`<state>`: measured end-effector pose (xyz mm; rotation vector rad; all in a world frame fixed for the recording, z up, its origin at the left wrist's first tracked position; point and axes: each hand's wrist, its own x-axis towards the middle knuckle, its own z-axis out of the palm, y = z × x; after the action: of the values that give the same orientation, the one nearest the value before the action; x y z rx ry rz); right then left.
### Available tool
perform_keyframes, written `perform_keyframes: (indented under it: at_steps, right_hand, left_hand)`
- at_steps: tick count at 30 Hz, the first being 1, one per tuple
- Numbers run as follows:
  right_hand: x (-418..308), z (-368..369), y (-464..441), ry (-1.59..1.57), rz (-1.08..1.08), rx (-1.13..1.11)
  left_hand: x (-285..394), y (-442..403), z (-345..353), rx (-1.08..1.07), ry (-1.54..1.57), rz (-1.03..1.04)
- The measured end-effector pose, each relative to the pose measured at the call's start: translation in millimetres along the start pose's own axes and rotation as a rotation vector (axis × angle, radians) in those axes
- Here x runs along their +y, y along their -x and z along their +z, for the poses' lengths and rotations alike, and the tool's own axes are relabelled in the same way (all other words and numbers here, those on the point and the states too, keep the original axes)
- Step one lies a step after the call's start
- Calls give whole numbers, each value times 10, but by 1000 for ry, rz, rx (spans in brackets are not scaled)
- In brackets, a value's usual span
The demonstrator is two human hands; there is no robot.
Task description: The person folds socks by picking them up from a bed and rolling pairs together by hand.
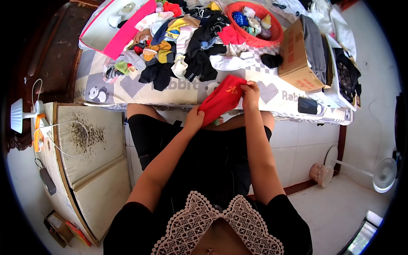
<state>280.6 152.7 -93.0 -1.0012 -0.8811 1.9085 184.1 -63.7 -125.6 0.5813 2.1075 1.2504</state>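
Observation:
A red sock (222,100) with a small gold figure on it is stretched at a slant between my two hands, above my lap and the bed's front edge. My left hand (195,118) is closed on its lower left end. At the upper right end, my right hand (250,92) pinches the cloth. Just beyond lies a heap of mixed socks (170,46) in many colours, spread over the bed sheet. A white sock (231,62) and a dark balled sock (271,60) lie to the right of the heap.
A red basket (278,36) holds rolled socks at the back. The cardboard box (293,55) with grey cloth stands right of it, near a phone (307,105). A pink-edged white box (114,46) is at left. A cabinet (91,148) with a lamp (17,115) stands beside the bed.

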Motion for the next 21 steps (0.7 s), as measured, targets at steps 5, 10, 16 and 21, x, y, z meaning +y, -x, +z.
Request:
perform_keyframes:
  at_steps: [5, 10, 16, 21]
  right_hand:
    - [-31, -19, 79, 240, -190, 22]
    - [67, -39, 20, 977, -723, 203]
    - [-81, -19, -27, 1245, -542, -7]
    - [-245, 81, -101, 807, -129, 89]
  left_hand:
    - [-41, -45, -50, -21, 1, -37]
    - [-72, -95, -29, 8, 4, -40]
    - [64, -72, -75, -4, 40, -70]
    - [297, -49, -119, 25, -59, -85]
